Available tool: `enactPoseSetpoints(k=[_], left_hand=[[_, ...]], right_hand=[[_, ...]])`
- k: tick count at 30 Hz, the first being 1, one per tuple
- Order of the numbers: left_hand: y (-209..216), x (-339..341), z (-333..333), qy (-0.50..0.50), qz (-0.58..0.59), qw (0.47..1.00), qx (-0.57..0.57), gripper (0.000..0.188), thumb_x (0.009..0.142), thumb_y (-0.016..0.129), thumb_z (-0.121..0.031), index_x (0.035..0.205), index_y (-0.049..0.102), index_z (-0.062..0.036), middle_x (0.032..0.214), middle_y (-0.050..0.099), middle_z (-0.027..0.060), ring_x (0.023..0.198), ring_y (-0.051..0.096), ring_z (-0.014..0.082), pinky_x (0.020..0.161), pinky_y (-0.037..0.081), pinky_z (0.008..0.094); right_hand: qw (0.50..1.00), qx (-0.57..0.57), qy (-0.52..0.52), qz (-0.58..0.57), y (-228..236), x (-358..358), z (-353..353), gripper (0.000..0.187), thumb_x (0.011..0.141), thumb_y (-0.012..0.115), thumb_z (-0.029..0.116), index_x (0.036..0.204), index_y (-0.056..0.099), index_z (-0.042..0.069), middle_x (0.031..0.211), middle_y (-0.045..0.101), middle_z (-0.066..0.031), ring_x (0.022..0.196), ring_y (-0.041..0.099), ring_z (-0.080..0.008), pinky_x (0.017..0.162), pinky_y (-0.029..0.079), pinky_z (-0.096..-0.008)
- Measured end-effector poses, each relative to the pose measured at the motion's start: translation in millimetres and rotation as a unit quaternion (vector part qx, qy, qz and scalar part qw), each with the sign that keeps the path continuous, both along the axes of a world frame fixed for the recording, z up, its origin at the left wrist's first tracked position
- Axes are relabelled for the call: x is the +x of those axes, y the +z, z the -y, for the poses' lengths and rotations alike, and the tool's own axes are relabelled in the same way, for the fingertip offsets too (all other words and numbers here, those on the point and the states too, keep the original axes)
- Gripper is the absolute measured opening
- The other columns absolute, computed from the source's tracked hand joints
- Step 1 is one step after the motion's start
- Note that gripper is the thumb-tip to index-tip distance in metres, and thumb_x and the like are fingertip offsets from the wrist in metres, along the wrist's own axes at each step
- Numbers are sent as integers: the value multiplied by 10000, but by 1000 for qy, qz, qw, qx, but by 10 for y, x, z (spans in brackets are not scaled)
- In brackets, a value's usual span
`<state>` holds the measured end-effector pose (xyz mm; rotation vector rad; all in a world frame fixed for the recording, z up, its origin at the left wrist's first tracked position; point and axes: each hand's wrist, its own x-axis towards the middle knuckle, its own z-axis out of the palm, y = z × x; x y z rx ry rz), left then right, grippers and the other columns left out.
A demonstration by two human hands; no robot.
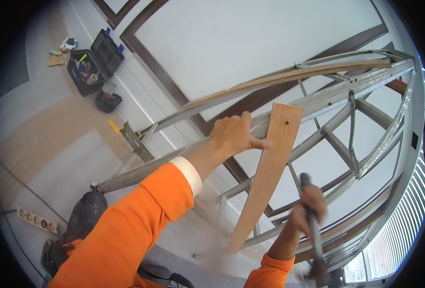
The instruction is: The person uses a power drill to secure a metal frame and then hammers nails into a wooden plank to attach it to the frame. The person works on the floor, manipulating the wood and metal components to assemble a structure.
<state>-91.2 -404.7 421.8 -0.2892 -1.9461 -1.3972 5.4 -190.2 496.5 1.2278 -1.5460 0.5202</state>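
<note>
My left hand (231, 135) grips a long, flat wooden board (270, 177) near its upper end. The thumb lies on the board's face, while the other fingers curl out of sight toward its far side. A small dark nail or screw (287, 123) shows near the board's top. Behind the board, close to my left hand, runs the rail of a metal ladder (337, 96). Lower right, my right hand (311, 209) is wrapped round the handle of a hammer (314, 230). The hammer's head points down and is smeared by motion.
At the far left, a toolbox (85, 72) stands with its lid up and tools inside, beside a small dark pouch (108, 100). A power strip (37, 221) and cables lie on the floor. A long wooden strip (289, 76) rests along the ladder. Panelled walls rise behind.
</note>
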Motion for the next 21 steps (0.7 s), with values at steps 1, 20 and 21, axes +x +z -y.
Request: enactPoseSetpoints(k=[1,20,21], left_hand=[[94,8,-15,-11,2,1000,12,918,505,624,-843,822,527,13,737,645,195,729,662,353,649,521,427],[64,59,-5,-63,39,997,-12,892,543,616,-834,822,534,9,687,627,168,676,657,314,600,519,403],[83,62,-11,-61,38,997,-8,893,537,616,-837,818,533,7,680,626,166,669,657,315,596,518,403]], right_hand=[[977,10,-207,45,33,-239,-166,563,929,405,529,657,450,38,526,445,-52,475,412,-192,443,313,-316],[988,-46,144,26,75,333,150,360,897,412,379,759,530,68,554,504,-51,470,511,-164,426,391,-283],[996,5,-83,-38,36,88,-108,502,913,376,492,689,509,64,526,461,-52,449,443,-179,437,373,-313]])
